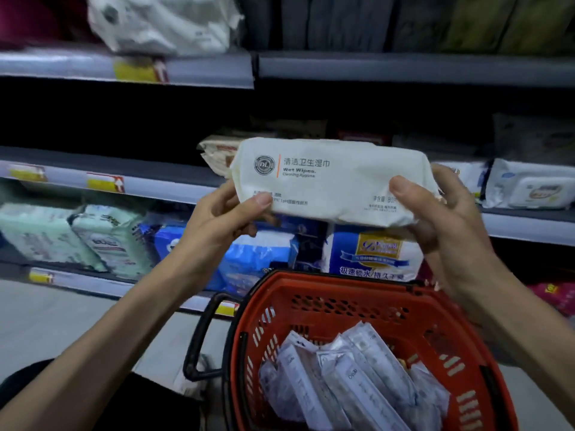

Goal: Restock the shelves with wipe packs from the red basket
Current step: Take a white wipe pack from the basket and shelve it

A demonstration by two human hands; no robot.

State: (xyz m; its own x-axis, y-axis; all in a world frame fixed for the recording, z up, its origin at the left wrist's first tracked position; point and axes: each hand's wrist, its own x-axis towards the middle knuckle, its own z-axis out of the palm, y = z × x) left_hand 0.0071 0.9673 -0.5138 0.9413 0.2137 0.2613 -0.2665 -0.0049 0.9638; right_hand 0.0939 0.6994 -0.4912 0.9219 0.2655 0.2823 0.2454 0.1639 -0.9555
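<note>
Wipe pack (333, 181) gripped at both ends by left hand (217, 219) and right hand (451, 225) above red basket (311, 284). Hold level, slide flat onto middle shelf (155, 169), probably beside tan pack (217, 154).

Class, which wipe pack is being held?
The white Wet Wipes pack, gripped by left hand and right hand; others lie on shelves or in the red basket.
</note>
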